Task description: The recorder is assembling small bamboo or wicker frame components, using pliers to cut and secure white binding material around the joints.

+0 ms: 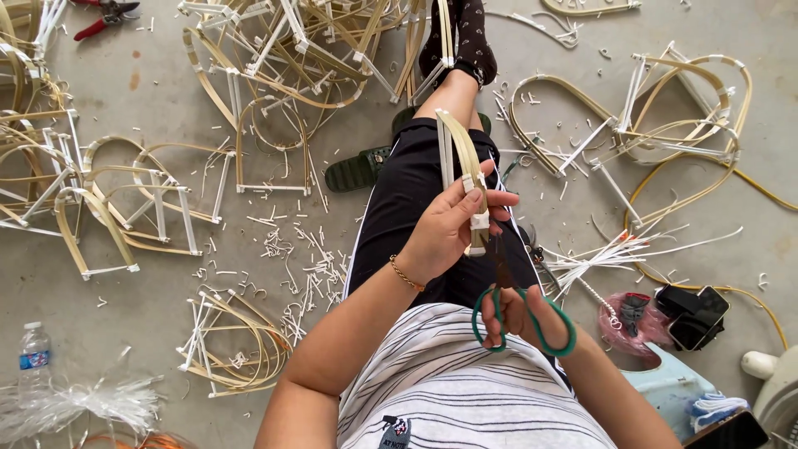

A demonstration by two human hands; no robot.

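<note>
at the near left a clear water bottle [34, 357] stands beside a bundle of pale plastic strips [79, 406]; above it, bent bamboo frames [125, 208] bound with white strip lie on the concrete floor [166, 91], with red-handled pliers [106, 15] at the far left edge; white strip offcuts [295, 266] are scattered near the person's leg; a larger heap of frames [299, 50] sits far centre, and a dark green sandal [357, 170] lies just beside the black shorts; the left hand [453, 229] is closed around a bundle of bamboo slats [465, 170] tied with white strip, held upright over the lap, a thin gold bracelet [406, 274] on its wrist; just below, the right hand [519, 316] grips green-handled scissors [519, 312], fingers through the loops, blades pointing up to the bundle's lower end, whether touching it i cannot tell; to the right lie more looped frames [665, 108], loose white strips [623, 249], a pink bag [632, 320] and a black phone [698, 316].
</note>
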